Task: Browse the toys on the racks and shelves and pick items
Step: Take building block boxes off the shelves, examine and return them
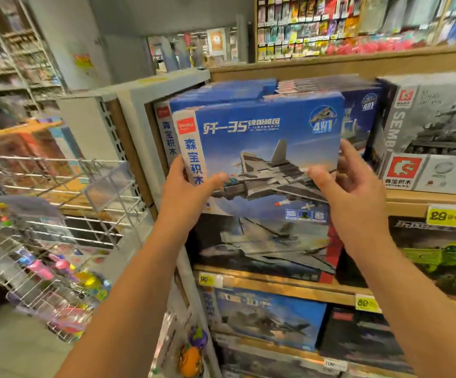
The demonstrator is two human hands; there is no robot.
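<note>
A blue building-block box with a grey fighter jet (259, 148) stands out in front of the wooden shelf, ahead of matching blue boxes behind it. My left hand (191, 192) grips its lower left corner, thumb on the front and fingers round the spine. My right hand (349, 181) holds the lower right edge, thumb on the front face and fingers behind the side. The box is upright and faces me.
A grey tank box (434, 132) stands to the right on the same shelf. More boxed sets fill the lower shelves (270, 315), with yellow price tags (443, 215) on the shelf edges. A wire rack (57, 214) of small toys juts out at left.
</note>
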